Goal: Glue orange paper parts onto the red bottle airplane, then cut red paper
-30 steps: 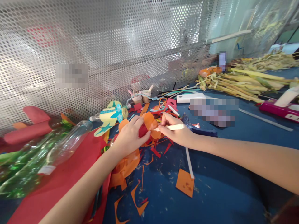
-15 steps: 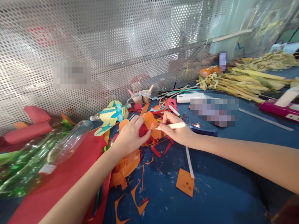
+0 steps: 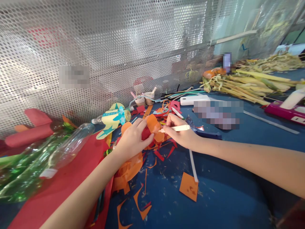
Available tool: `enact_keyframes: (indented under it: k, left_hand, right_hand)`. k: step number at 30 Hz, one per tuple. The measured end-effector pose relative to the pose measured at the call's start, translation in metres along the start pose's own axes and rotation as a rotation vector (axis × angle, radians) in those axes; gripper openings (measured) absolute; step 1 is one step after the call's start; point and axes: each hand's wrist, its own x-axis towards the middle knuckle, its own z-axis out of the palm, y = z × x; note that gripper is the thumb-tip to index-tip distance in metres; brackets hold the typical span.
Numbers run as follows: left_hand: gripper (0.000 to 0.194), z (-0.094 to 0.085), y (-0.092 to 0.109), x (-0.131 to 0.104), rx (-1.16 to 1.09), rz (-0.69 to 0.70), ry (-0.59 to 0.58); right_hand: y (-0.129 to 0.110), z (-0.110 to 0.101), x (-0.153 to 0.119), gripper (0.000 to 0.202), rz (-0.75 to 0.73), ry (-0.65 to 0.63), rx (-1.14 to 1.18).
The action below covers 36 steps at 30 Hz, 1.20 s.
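Observation:
Near the middle of the head view, my left hand (image 3: 134,138) is curled over a red and orange paper craft (image 3: 152,123), thumb along its near side. Its red middle is mostly hidden under my fingers, and rounded orange pieces stick out around it. My right hand (image 3: 182,132) is closed in a writing grip on a cream-coloured marker pen (image 3: 182,128). The pen's tip meets or nearly meets the orange paper, just right of my left thumb. Red and orange paper scraps (image 3: 159,155) lie around and below the craft.
Left are clear and green plastic bottles (image 3: 69,146), red paper (image 3: 71,184) and a yellow paper-winged bottle (image 3: 114,117). Behind stand small cups (image 3: 149,98) and a perforated metal panel (image 3: 119,47). Right are a white glue gun (image 3: 194,100), dried husks (image 3: 252,84) and an orange square (image 3: 189,187).
Hardly anything differs. The marker pen has shifted a few pixels with my right hand, while my left hand stays on the paper craft.

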Motion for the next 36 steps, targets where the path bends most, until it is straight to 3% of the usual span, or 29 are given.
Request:
enact_keyframes:
  k: [36]
  left_hand:
    - [0.021,0.0002,0.0005,0.0001,0.003,-0.021,-0.017]
  right_hand:
    - [-0.0040,-0.0012,-0.0003,0.022,0.034,-0.052,-0.026]
